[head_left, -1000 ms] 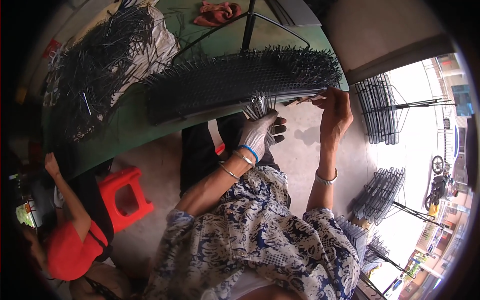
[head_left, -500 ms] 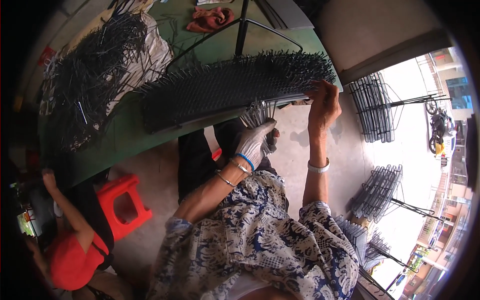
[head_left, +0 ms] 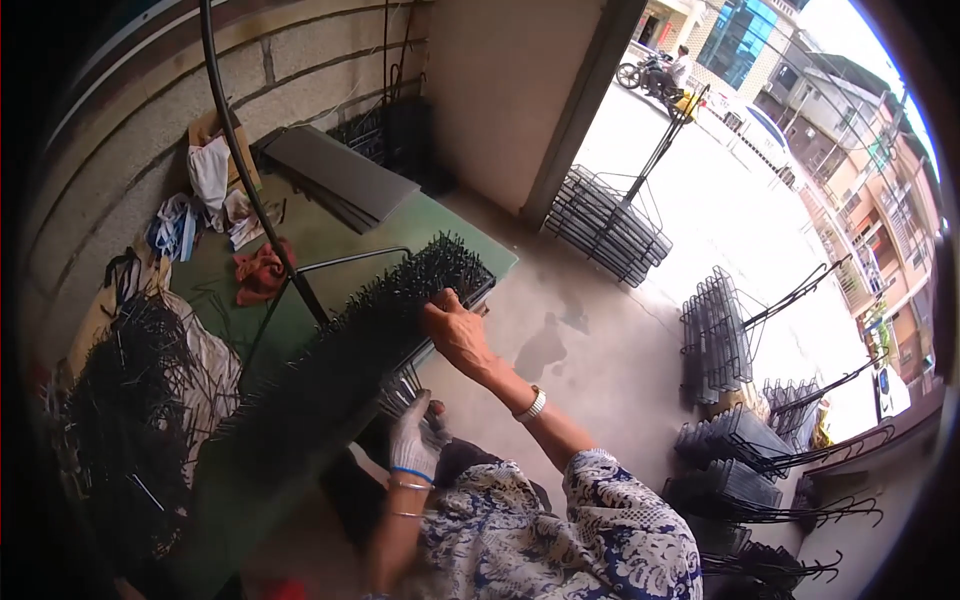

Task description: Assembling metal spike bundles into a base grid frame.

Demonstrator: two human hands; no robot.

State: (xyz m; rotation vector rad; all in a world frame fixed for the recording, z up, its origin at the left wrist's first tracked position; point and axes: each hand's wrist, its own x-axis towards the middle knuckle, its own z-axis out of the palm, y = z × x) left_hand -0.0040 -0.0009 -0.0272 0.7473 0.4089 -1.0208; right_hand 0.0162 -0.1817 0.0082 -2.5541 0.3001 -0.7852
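Note:
My left hand, in a white glove, grips a bundle of thin metal rods just below the front edge of a long black perforated panel. Dense rows of short dark prongs stand up from the panel, thickest at its right end. My bare right hand is at the panel's front edge near that end, fingers curled and pinched together. Whatever sits between those fingertips is too small to make out. A heap of loose black rods lies left of the panel on a whitish sack.
The green table also bears a thin black stand, a red cloth and grey sheets. Black wire racks stand on the floor to the right. Outside, a person rides a motorbike.
The view has swung right and up, showing more of the wall, doorway and racks. The co-worker has left view. My left hand keeps the rods; my right hand remains by the panel's right end.

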